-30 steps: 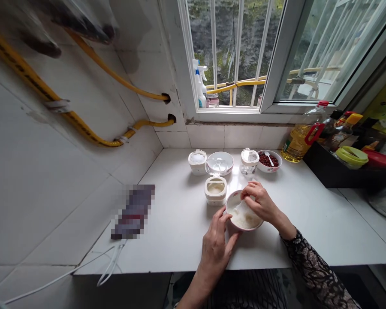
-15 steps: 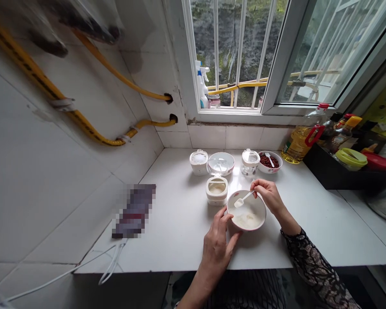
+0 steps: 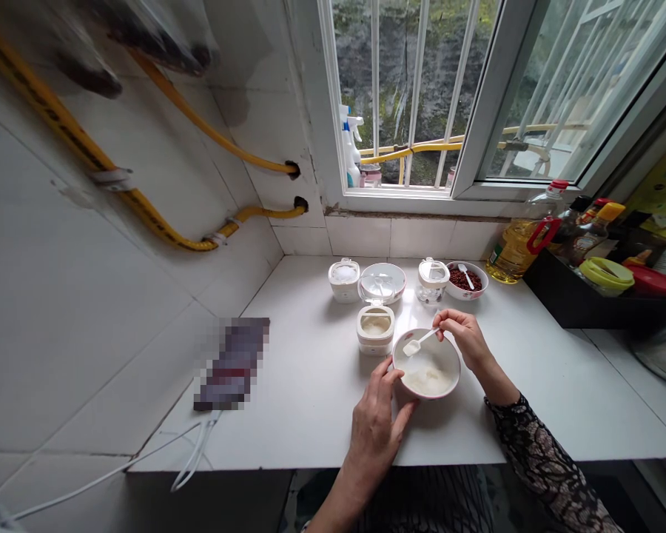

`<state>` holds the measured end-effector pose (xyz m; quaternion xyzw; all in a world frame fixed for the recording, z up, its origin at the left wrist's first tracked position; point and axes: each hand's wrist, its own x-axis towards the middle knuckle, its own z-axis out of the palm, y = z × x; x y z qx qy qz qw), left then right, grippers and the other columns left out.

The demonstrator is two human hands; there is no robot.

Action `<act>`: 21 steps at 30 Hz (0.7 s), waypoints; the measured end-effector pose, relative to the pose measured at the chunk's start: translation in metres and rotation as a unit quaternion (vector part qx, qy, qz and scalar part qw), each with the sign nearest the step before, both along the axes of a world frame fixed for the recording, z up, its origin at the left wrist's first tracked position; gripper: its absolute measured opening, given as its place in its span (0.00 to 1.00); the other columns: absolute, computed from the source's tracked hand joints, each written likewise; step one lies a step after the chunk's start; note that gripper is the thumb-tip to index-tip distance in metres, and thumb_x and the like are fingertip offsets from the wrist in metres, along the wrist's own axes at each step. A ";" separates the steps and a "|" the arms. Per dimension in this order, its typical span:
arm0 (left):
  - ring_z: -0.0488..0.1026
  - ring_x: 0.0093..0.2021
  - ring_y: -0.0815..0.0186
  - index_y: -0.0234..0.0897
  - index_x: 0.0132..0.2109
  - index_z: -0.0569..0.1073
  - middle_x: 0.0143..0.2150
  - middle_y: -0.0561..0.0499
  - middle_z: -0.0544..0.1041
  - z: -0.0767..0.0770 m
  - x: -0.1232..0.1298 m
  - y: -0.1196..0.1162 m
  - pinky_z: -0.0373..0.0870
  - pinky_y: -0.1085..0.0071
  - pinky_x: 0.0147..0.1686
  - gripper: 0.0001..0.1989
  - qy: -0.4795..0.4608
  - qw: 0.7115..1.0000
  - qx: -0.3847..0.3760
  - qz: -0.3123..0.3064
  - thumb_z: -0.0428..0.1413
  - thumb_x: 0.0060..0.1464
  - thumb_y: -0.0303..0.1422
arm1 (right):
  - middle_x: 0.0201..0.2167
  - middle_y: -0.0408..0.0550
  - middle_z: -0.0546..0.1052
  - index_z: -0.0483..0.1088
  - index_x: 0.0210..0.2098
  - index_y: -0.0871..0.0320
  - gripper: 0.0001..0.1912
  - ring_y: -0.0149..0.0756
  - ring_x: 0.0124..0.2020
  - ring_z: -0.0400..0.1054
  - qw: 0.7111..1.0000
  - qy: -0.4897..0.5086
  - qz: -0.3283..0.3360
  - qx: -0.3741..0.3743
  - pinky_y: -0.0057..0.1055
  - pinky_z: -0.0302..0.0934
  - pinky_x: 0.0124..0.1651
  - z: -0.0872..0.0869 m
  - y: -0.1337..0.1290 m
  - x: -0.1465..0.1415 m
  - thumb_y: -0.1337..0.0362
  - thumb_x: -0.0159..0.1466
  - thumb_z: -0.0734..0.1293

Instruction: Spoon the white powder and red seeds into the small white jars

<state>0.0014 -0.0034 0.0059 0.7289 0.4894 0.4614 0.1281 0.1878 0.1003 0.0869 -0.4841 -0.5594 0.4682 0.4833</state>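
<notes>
A white bowl [image 3: 452,370] with a dark pinkish rim holds off-white powder [image 3: 426,379], slightly heaped. My left hand [image 3: 378,418] grips its left side, fingers on the rim and thumb low at the front. Between the thumb and fingers of my right hand [image 3: 462,337] is the handle of a small white spoon [image 3: 414,347]. The spoon's head hangs over the bowl's inside, above the powder. Just left of the bowl stands an off-white lidded jar [image 3: 374,344], lid up, with pale powder inside.
Behind are a second jar [image 3: 344,289] of white powder, a white bowl [image 3: 398,293], a clear jar [image 3: 433,285] and a bowl of dark red bits [image 3: 466,281] with a spoon. An oil bottle [image 3: 508,255] and black condiment box [image 3: 566,296] stand right. A cable [image 3: 194,451] lies left.
</notes>
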 end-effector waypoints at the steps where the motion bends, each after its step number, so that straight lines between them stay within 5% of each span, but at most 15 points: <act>1: 0.75 0.57 0.54 0.42 0.57 0.63 0.61 0.40 0.70 0.000 0.000 0.000 0.81 0.62 0.44 0.21 0.000 1.000 -0.001 0.000 0.56 0.59 0.27 | 0.14 0.39 0.68 0.71 0.21 0.56 0.06 0.33 0.21 0.61 1.000 -0.001 0.000 0.000 0.33 0.58 0.34 0.000 0.000 0.000 0.62 0.50 0.64; 12: 0.74 0.57 0.53 0.42 0.56 0.63 0.60 0.40 0.70 -0.002 0.001 0.001 0.81 0.61 0.43 0.20 -0.008 1.000 0.004 -0.003 0.56 0.59 0.26 | 0.17 0.41 0.72 0.73 0.26 0.57 0.06 0.35 0.25 0.66 0.999 0.039 -0.024 0.004 0.35 0.62 0.38 -0.001 0.004 -0.006 0.61 0.52 0.66; 17: 0.75 0.56 0.54 0.43 0.57 0.63 0.60 0.40 0.70 -0.002 0.002 0.001 0.81 0.61 0.43 0.21 -0.014 1.000 0.001 0.001 0.56 0.58 0.26 | 0.28 0.46 0.79 0.73 0.37 0.56 0.08 0.40 0.34 0.73 0.982 -0.058 -0.036 0.177 0.38 0.65 0.43 0.002 0.000 -0.023 0.60 0.64 0.65; 21: 0.75 0.57 0.54 0.43 0.57 0.63 0.60 0.41 0.71 -0.002 0.001 0.001 0.81 0.62 0.42 0.20 -0.006 1.000 0.002 0.001 0.56 0.59 0.27 | 0.32 0.48 0.81 0.74 0.37 0.53 0.09 0.42 0.41 0.73 0.897 -0.230 0.025 0.377 0.44 0.62 0.51 0.001 -0.004 -0.033 0.68 0.68 0.62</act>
